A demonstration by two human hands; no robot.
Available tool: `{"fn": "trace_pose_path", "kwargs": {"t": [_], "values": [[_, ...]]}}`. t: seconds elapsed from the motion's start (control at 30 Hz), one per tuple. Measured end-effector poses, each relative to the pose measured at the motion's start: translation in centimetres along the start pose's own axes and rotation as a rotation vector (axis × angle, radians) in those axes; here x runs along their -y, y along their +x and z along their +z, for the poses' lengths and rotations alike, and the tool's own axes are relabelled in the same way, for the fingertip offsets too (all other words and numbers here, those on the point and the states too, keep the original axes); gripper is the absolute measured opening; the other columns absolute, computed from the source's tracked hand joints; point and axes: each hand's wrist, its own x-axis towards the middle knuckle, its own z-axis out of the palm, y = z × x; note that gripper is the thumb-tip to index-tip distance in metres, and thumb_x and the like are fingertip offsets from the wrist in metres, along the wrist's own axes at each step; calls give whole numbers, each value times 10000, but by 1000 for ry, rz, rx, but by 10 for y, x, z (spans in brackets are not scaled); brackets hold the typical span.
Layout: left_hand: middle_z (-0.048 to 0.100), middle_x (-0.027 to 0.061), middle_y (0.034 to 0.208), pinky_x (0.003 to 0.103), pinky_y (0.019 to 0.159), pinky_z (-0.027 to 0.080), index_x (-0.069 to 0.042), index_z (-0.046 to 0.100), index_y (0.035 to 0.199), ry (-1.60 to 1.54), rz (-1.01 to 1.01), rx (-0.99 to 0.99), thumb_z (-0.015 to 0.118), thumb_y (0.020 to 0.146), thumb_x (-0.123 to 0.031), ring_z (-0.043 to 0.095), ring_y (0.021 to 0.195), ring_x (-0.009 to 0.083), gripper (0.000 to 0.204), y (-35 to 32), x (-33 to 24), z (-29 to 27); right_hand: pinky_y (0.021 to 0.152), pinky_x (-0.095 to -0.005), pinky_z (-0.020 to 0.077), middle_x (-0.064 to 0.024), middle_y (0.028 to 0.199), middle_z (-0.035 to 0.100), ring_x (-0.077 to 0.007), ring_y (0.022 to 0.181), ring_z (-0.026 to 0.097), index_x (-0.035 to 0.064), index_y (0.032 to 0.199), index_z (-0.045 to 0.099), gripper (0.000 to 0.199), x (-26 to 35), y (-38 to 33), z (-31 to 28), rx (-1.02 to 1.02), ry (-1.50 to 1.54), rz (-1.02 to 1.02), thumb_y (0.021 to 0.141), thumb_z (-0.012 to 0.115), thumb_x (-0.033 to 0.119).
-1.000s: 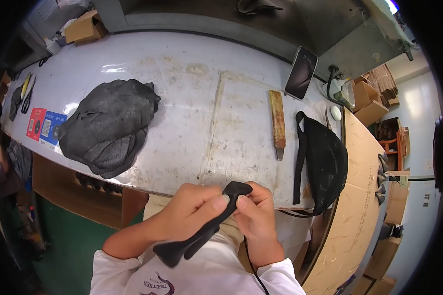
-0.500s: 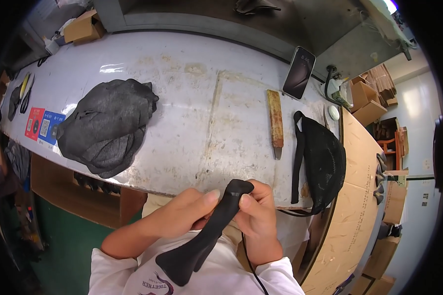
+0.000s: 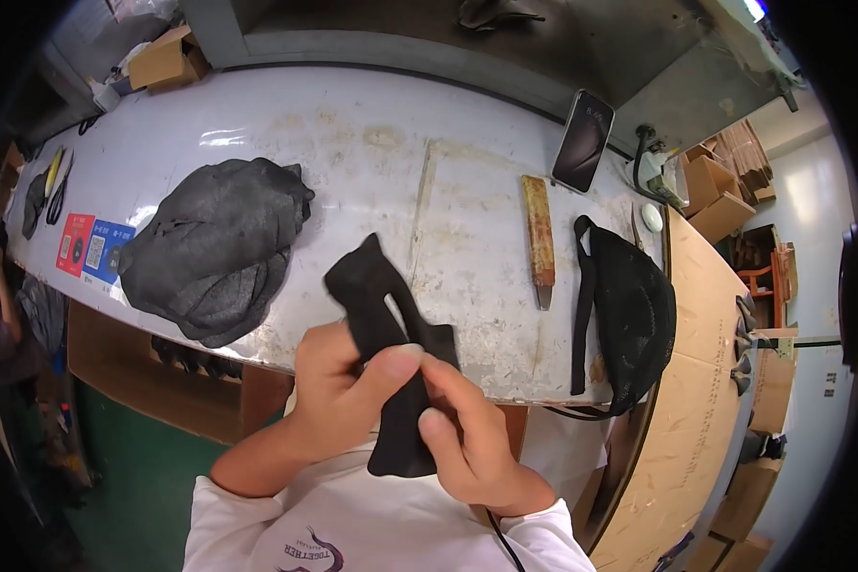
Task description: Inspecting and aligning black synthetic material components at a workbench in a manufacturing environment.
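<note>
A soft black piece shaped like a shoe upper [image 3: 377,294] is held up in front of my chest, over the table's near edge. A slit shows in its far part. My left hand [image 3: 343,386] grips it from the left, thumb on top and fingers hidden behind. From the right, my right hand [image 3: 467,443] pinches its middle between thumb and fingers. To the left lies a crumpled dark grey cloth bundle [image 3: 214,253]. A black mesh bag-like piece with a strap [image 3: 629,315] lies to the right.
The white table [image 3: 353,162] carries a worn flat-bladed tool [image 3: 539,238], a leaning phone [image 3: 582,143] and a small white oval object [image 3: 651,217]. Scissors [image 3: 59,186] lie far left. Cardboard [image 3: 682,391] borders the right side. Another person [image 3: 0,329] is at the left edge.
The shoe upper has been turned round, so its wide, split end now points away over the table. My left hand has shifted its grip along it; my right hand has moved lower.
</note>
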Motion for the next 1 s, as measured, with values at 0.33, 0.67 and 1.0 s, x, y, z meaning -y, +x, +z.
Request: {"fn": "trace_pose_path", "kwargs": {"t": [0.33, 0.67, 1.0], "values": [[544, -25, 580, 231, 465, 345, -1, 597, 689, 261, -78, 52, 625, 957, -203, 461, 525, 36, 337, 8, 4, -14, 925, -283, 446, -170, 1284, 580, -185, 1070, 599, -60, 1434, 379, 429, -5, -4, 1, 22, 223, 129, 1032, 381, 89], [629, 5, 941, 227, 758, 481, -30, 611, 1055, -372, -474, 194, 755, 836, -68, 591, 872, 67, 264, -10, 6, 5, 883, -277, 463, -189, 1199, 610, -212, 997, 625, -65, 1410, 412, 423, -11, 7, -9, -9, 58, -7, 1009, 433, 66], [598, -32, 807, 230, 622, 420, -30, 627, 962, -297, -756, 473, 578, 992, -268, 536, 738, 40, 245, -42, 29, 2, 787, -295, 493, -201, 1121, 634, -226, 887, 635, -66, 1371, 460, 402, -5, 13, -20, -35, -102, 59, 973, 464, -6]]}}
